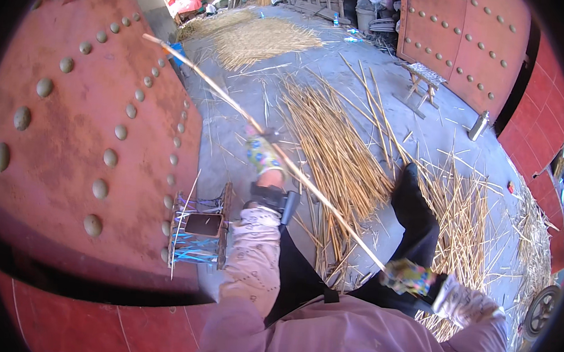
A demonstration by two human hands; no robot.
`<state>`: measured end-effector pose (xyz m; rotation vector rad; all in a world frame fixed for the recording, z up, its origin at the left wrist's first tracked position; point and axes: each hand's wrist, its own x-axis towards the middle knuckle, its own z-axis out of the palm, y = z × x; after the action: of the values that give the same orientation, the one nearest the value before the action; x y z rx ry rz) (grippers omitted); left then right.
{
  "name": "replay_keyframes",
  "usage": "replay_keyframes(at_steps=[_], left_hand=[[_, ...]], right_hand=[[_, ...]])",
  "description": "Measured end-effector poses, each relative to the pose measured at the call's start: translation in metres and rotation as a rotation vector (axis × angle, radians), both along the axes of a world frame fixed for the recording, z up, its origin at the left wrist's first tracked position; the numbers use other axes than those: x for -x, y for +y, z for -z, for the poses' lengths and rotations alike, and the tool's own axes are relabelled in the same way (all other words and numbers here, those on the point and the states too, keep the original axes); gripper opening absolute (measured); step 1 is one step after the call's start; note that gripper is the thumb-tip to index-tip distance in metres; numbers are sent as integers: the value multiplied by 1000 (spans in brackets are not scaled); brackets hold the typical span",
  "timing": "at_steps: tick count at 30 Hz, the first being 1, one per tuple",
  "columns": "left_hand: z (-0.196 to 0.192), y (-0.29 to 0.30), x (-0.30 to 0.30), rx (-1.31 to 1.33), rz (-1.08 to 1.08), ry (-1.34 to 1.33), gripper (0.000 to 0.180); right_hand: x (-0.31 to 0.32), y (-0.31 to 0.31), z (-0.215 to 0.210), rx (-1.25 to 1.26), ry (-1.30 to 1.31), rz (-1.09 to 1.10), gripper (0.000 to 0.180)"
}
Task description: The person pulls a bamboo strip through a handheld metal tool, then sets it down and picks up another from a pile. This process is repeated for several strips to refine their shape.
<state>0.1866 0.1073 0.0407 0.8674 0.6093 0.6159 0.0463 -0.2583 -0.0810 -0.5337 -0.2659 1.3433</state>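
A long pale reed stalk (327, 203) slants across the view from upper left to lower right. My right hand (410, 277), in a patterned glove, is closed on its lower end beside my thigh. Farther forward, my left hand (265, 154), gloved too and smeared by motion, is closed around the stalk's middle. A small dark object (271, 136) shows at the left fingers; its kind cannot be made out. Beyond the stalk lies a thick bundle of tan reed stalks (332, 153) on the grey floor. A dark band with a black block (274, 198) sits on my left wrist.
A low stool (225, 230) with blue strapping and a phone-like dark slab (203, 224) stands on my left. Studded red doors (78, 131) flank both sides. Loose straw (463, 219) lies right of my leg. Farther off are a small bench (422, 81), a metal flask (479, 125) and a straw pile (264, 41).
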Motion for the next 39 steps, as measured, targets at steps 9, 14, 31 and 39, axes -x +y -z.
replay_keyframes(at_steps=[9, 14, 31, 39], left_hand=[[70, -72, 41, 4, 166, 108, 55], [73, -66, 56, -29, 140, 166, 54], [98, -63, 68, -57, 100, 251, 50], [50, 64, 28, 144, -38, -13, 44]], right_hand=[[-63, 58, 31, -31, 119, 42, 47], [-69, 105, 58, 10, -121, 312, 46], [-10, 96, 6, 161, -64, 252, 49], [23, -79, 40, 452, -479, 403, 23]])
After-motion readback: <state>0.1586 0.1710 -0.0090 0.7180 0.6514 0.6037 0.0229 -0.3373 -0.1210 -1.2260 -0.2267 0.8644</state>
